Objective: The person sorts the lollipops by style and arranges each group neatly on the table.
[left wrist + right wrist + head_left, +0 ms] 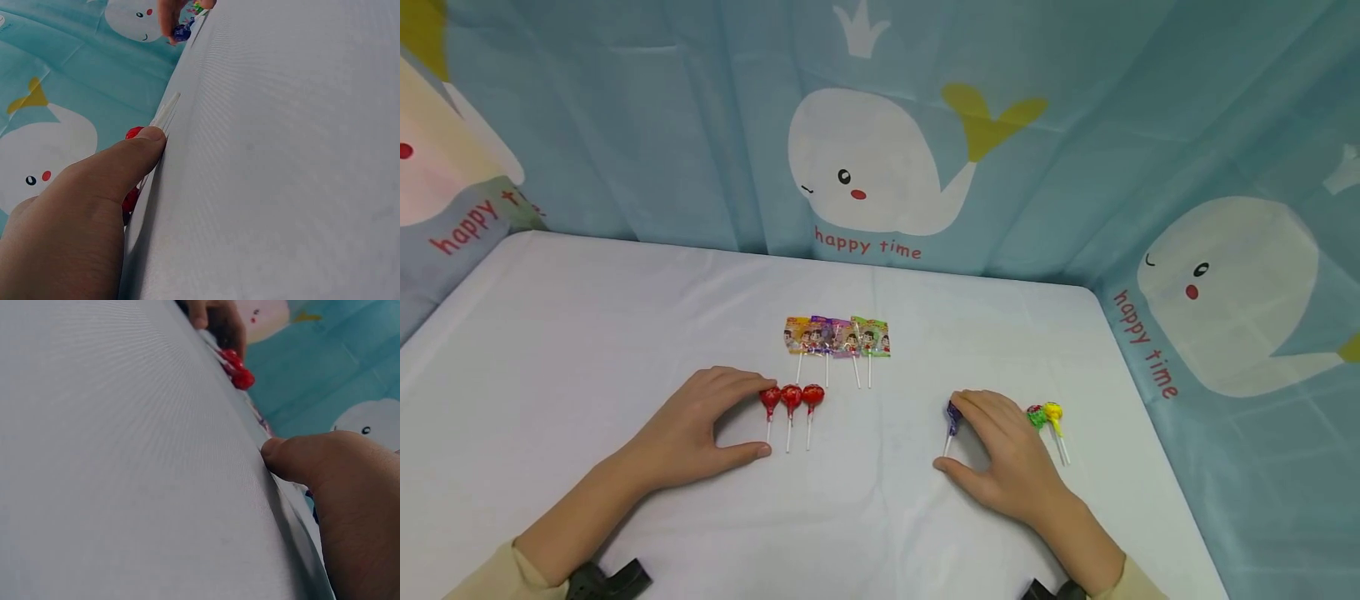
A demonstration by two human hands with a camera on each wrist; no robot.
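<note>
Three red lollipops (792, 397) lie side by side on the white tabletop, sticks toward me. My left hand (692, 437) rests at their left, index fingertip right at the leftmost red head and thumb (152, 134) beside the stick ends. To the right lies a single purple lollipop (953, 415). Around it spreads my right hand (1007, 457), fingertips at the purple head and thumb by the end of its stick. Part of that head is hidden behind the fingers. In the right wrist view the red lollipops (240, 376) show beyond my right thumb (294, 456).
Several lollipops in printed wrappers (838, 336) overlap in a row behind the red ones. Right of my right hand lie a green-and-red lollipop (1037, 417) and a yellow lollipop (1054, 414). A blue whale-print curtain (715, 125) borders the table's back and sides.
</note>
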